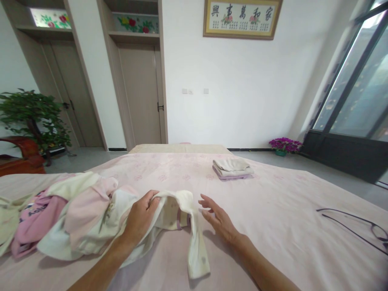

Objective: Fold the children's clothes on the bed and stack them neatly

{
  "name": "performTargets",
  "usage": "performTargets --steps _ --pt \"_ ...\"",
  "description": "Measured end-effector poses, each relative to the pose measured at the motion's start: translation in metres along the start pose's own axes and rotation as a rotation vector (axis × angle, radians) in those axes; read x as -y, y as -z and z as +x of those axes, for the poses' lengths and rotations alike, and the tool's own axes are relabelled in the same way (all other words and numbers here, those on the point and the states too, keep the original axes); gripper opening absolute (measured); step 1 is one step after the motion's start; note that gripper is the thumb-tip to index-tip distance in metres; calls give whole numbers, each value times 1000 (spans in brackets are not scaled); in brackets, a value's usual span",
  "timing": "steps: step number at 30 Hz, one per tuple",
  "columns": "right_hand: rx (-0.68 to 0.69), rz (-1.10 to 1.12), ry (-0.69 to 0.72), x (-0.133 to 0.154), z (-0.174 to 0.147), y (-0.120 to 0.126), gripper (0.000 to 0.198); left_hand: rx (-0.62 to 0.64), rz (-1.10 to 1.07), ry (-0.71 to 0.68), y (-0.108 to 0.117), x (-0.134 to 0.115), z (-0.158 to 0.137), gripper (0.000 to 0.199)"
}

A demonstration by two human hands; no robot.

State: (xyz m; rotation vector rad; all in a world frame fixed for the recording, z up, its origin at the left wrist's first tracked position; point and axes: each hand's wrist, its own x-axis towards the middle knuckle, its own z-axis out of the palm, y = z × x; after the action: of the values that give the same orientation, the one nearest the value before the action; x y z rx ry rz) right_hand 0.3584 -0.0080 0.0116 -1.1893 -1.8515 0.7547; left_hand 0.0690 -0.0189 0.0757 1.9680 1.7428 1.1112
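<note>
A cream-coloured small garment (197, 246) with faint spots and mauve trim is lifted off the pink sheet, one sleeve-like end hanging down. My left hand (142, 214) pinches its upper edge, thumb and fingers closed on the cloth. Just to the right of the garment, my right hand (218, 218) hovers with its fingers apart and holds nothing. A heap of loose clothes (87, 210), in cream, pale pink and brighter pink, lies by my left forearm. The garment's lower left part runs behind that forearm, so its full shape is hidden.
Farther back lies a folded stack of cloth (232, 167), beige over mauve. Eyeglasses (357, 222) rest on the sheet (281, 226) at the right. Beyond the far edge are doors (139, 93), a leafy plant (33, 117) and purple flowers (285, 144).
</note>
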Motion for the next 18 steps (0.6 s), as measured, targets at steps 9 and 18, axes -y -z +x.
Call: performTargets --steps 9,18 --pt "23 404 18 19 0 -29 42 566 -583 -151 -36 -35 -46 36" --pt "-781 613 -202 -29 20 24 42 242 229 -162 -4 32 7 37"
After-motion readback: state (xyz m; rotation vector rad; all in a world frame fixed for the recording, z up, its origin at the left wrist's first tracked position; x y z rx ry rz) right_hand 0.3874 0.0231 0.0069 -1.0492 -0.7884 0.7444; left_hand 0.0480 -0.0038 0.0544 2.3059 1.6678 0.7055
